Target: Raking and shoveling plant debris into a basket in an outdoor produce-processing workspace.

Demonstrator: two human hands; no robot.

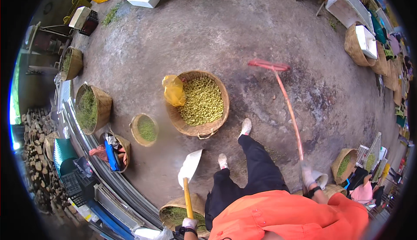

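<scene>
My left hand (190, 224), in a pale glove with a dark band at the wrist, is closed round the yellow handle of a shovel (190, 167). Its white blade points forward over the floor. My right hand (307, 175), also gloved, grips the long reddish pole of a red-headed rake (288, 96). Motion blurs the rake's crosswise head, so I cannot make out any teeth. Between the two tools, ahead of my feet, stands a large round wicker basket (224, 90) full of small yellow-green round fruits (202, 101). A yellow plastic bag (173, 90) hangs over its left rim.
A small basket (134, 129) of green bits and a taller basket (105, 105) of stems stand at left. Another stem basket (167, 209) is beside my left hand. Metal rails (82, 140) line the left side. More baskets (356, 51) and a person in pink (362, 192) are at right.
</scene>
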